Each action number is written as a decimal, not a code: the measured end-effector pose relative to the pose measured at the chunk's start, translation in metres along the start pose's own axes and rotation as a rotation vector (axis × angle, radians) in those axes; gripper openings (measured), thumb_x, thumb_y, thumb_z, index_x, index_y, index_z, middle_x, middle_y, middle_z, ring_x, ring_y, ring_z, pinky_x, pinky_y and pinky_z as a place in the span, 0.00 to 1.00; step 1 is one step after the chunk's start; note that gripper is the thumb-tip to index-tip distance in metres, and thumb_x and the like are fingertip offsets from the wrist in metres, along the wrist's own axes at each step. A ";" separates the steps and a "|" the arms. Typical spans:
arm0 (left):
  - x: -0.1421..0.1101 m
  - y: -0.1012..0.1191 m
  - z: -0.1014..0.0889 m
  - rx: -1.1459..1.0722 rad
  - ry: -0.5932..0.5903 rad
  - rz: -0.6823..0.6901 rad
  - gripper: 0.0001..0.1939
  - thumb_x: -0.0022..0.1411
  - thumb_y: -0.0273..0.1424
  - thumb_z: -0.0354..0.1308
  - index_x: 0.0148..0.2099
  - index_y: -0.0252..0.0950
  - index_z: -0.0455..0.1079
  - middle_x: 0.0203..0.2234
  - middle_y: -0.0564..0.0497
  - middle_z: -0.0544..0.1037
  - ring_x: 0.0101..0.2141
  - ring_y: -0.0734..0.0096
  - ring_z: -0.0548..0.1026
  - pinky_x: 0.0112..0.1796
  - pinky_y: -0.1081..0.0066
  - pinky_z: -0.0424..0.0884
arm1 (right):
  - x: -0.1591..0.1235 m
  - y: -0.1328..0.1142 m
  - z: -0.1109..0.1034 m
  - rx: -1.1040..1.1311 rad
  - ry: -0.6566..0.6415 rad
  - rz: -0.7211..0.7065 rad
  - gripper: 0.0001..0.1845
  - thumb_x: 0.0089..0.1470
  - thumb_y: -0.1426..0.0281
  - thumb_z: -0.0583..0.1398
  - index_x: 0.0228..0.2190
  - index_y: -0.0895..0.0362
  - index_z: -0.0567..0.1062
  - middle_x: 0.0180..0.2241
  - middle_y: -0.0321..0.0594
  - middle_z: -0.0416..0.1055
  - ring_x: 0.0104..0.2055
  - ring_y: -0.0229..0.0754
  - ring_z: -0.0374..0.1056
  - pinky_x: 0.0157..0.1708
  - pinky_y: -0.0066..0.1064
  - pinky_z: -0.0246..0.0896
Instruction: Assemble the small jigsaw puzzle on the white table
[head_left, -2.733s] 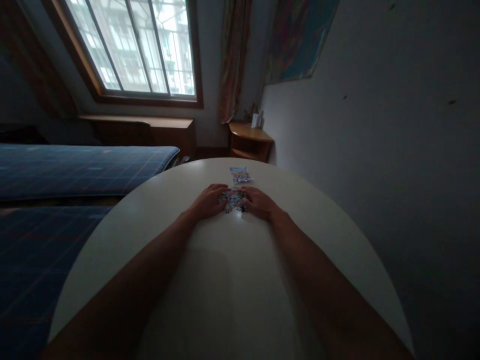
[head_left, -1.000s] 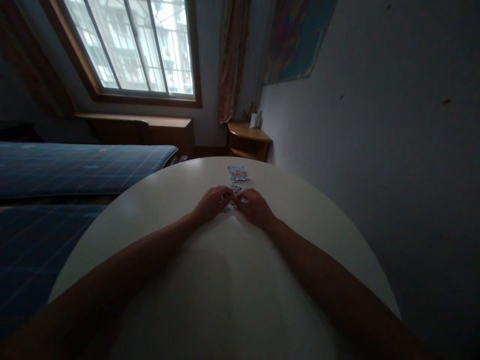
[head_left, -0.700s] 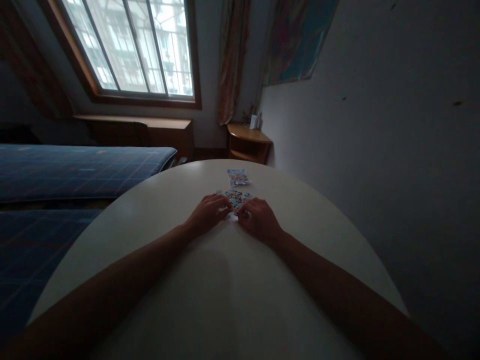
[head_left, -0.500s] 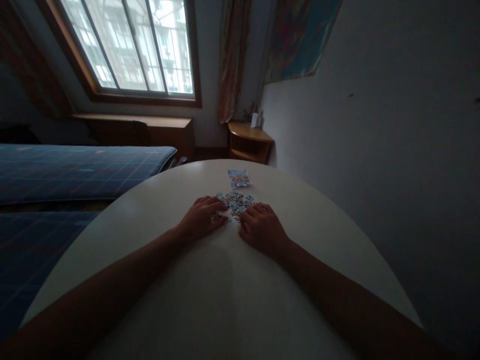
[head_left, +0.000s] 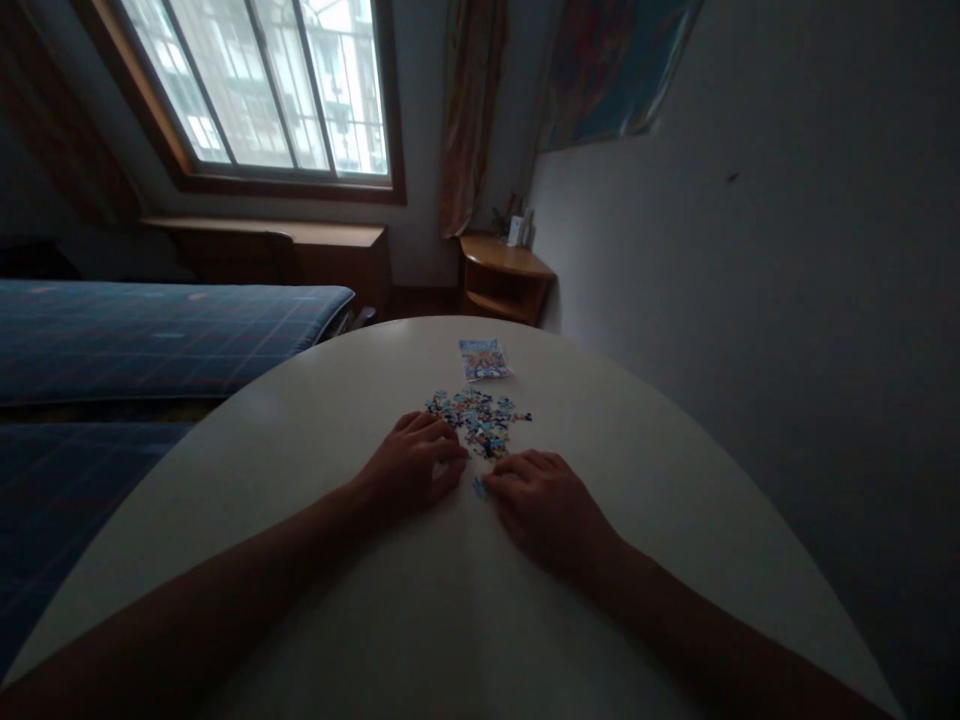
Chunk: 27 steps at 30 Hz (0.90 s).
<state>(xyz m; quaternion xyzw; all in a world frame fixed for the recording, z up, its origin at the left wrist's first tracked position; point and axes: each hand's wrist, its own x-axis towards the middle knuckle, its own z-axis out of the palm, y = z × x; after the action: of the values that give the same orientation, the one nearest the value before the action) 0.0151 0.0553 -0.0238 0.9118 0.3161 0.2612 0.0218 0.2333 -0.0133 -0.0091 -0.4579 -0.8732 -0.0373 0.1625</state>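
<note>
Both hands lie low over a round white surface (head_left: 637, 430), apart from each other with a narrow gap between them. The left hand (head_left: 416, 462) rests palm down at the near left edge of a loose pile of puzzle pieces (head_left: 476, 408), its fingers bent and the thumb set a little off from them; whether it pinches anything cannot be told. The right hand (head_left: 551, 505) lies just below the pile on the right, fingers curled, its fingertips at a single light blue piece (head_left: 478, 487) that sits nearer the person than the rest; it is too small and dim to tell whether that piece is gripped or only touched. The pile is spread in the middle of the far half of the surface, its pieces blue, dark and orange-brown, some overlapping. Just beyond it lies a colourful picture card (head_left: 484, 359), flat and slightly turned. Past the surface, a blue checked mattress (head_left: 150, 335) is on the left, a long desk (head_left: 330, 236) runs under a bright barred window (head_left: 262, 90), and a wooden corner shelf (head_left: 506, 256) carries a small white box (head_left: 515, 231).
</note>
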 end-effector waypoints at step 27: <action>-0.001 0.001 -0.001 -0.212 -0.083 0.037 0.16 0.56 0.38 0.66 0.43 0.39 0.68 0.44 0.47 0.75 0.52 0.56 0.68 0.55 0.56 0.64 | 0.006 0.022 0.000 0.275 0.018 -0.069 0.14 0.58 0.78 0.57 0.44 0.57 0.77 0.38 0.44 0.77 0.45 0.46 0.68 0.48 0.40 0.65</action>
<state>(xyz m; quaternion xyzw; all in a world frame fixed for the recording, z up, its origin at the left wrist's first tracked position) 0.0145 0.0537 -0.0230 0.9201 0.2689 0.2554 0.1262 0.2480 0.0038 -0.0095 -0.4006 -0.8839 0.0730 0.2302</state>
